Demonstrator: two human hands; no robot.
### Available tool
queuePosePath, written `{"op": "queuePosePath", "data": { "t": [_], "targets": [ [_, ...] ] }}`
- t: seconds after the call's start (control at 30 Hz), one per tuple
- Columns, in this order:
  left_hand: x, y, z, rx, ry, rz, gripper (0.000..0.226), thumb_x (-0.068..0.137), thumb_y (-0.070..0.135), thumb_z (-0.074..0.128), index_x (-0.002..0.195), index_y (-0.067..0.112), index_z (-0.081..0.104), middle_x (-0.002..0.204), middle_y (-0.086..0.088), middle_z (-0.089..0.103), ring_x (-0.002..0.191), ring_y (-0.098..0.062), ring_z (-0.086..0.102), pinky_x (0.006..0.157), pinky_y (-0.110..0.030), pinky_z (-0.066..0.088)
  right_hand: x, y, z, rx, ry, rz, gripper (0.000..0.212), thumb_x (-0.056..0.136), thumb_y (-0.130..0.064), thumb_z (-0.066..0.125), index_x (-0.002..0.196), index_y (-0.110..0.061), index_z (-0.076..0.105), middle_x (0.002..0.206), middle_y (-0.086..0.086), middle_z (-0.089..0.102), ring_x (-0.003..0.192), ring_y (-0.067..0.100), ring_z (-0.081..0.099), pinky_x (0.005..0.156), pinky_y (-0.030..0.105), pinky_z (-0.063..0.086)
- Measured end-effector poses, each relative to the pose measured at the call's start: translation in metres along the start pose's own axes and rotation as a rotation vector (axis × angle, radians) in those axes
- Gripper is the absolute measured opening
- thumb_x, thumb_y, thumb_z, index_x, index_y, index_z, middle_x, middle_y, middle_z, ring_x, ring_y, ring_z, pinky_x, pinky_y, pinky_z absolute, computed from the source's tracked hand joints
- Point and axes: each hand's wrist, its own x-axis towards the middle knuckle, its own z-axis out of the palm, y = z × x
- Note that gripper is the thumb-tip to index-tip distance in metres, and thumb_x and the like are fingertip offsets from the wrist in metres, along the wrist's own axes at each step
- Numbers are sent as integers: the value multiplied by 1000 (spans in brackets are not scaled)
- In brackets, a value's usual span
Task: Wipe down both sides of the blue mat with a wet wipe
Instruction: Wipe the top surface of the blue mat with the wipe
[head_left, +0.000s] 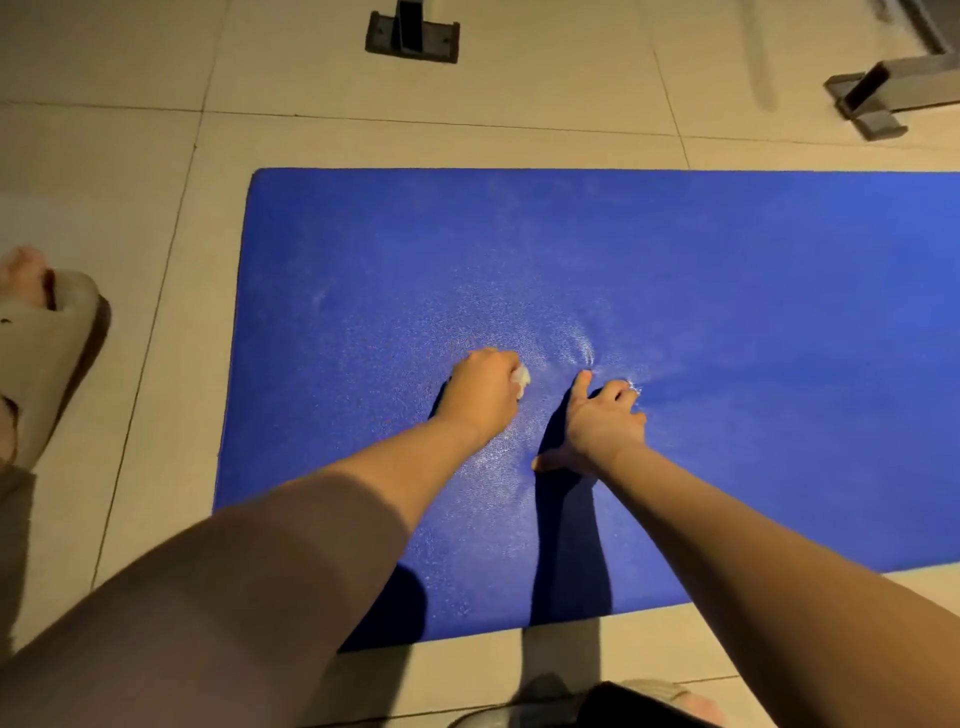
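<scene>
On a tiled floor (130, 78): two bare hands on a blue mat (727, 286), seen from above.

L hand (485, 392) is curled in a fist round a scrunched white wet wipe (522, 379) and rests on the mat near its middle; only a bit of wipe shows past the fingers. R hand (602, 421), just beside it, holds nothing: thumb & forefinger spread, other fingers bent, tips pressing the mat, which puckers around them. Mat lies flat w/ a wet sheen around both hands. Its R end is cut off by the frame, and the near edge is partly hidden by the forearms. Beige slipper (47, 353) w/ a foot in it at far L, partly out of frame. Dark metal foot (413, 34) at top and grey metal foot (872, 98) at top R, both cut off.
</scene>
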Motion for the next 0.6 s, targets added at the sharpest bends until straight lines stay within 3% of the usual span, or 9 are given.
{"op": "queuePosePath", "data": {
  "t": [0.13, 0.2, 0.33, 0.43, 0.53, 0.6],
  "targets": [
    [-12, -26, -19, 167, -12, 25, 21, 97, 22, 57, 77, 19, 48, 95, -14, 63, 87, -36, 60, 66, -35, 39, -3, 4, -1, 4, 6, -25, 154, 56, -82, 76, 158, -10, -13, 155, 34, 11, 147, 52, 10, 113, 59, 31],
    [-33, -53, -35, 218, 73, -47, 24, 100, 27, 55, 79, 16, 51, 95, -14, 60, 85, -37, 58, 66, -35, 38, -6, 5, -2, 2, 10, -35, 154, 56, -83, 75, 158, -9, -13, 157, 34, 9, 148, 53, 8, 114, 59, 30],
    [-70, -86, -43, 228, 263, -159, 20, 99, 17, 53, 85, 5, 61, 94, -15, 53, 83, -36, 55, 67, -41, 46, -9, 6, -3, 16, 8, -46, 153, 58, -82, 75, 158, -9, -15, 157, 36, 6, 148, 54, 6, 114, 60, 29],
    [-59, -65, -27, 139, 306, -193, 17, 94, 7, 54, 76, 10, 54, 90, -17, 57, 82, -39, 56, 67, -41, 42, -8, 5, -2, 11, 7, -49, 152, 58, -82, 75, 157, -9, -15, 156, 37, 6, 147, 55, 7, 113, 61, 29],
    [-42, -26, 8, 34, 282, -145, 5, 90, 8, 59, 94, 10, 58, 98, -16, 63, 88, -37, 59, 72, -44, 48, -7, 6, 1, -20, 40, -50, 149, 59, -85, 72, 158, -10, -11, 155, 34, 14, 146, 51, 14, 111, 57, 32],
    [-37, 0, 35, 11, 203, -64, 16, 90, 8, 61, 107, 11, 62, 104, -14, 65, 93, -36, 60, 76, -44, 50, -7, 10, 5, -31, 78, -72, 148, 58, -88, 69, 158, -11, -8, 152, 30, 21, 143, 47, 20, 108, 54, 35]
  ]
}}
